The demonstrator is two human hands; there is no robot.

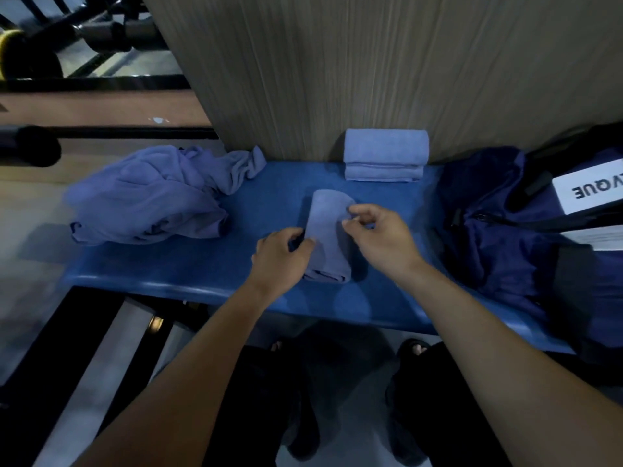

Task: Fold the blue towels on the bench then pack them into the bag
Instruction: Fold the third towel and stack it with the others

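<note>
Both hands are on the folded towel (328,237) mid-table. Left hand (281,256) has its fingers curled round the towel's left edge, right hand (379,230) pinches the right edge near the top. Further back against the wall sits a neat stack (386,155) of folded ones. Unfolded pile (151,193) is off to the left end of the blue table (202,264), and the dark bag (499,224) is on the right.

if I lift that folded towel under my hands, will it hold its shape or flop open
Probably flops: the folded towel is soft cloth, like the crumpled pile. It looks light and unlikely to slide. With the left hand and right hand supporting both sides, the folds should mostly hold.
</note>
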